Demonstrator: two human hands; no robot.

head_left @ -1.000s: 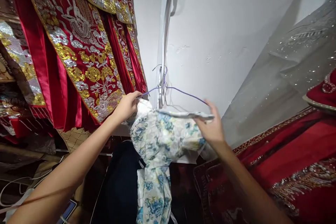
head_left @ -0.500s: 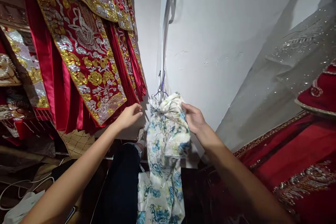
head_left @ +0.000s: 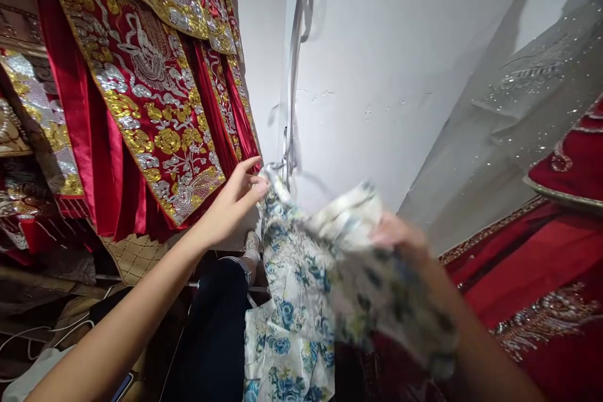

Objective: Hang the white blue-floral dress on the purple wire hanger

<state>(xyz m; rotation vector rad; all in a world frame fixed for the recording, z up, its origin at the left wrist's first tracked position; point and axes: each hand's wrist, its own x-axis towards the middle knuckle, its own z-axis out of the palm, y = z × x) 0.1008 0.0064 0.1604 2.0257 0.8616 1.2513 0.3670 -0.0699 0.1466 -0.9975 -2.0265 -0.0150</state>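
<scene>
Left hand [head_left: 233,201] half open, fingertips pinching the left shoulder of the floral garment [head_left: 296,289], likely to steady it at the hanger hook [head_left: 286,166] by the white wall [head_left: 377,75]. Right hand [head_left: 400,239] blurred under draped cloth, apparently gripping it; closure impossible to tell. Red embroidered robes [head_left: 151,94] hanging left.

No legible text or labels.
</scene>
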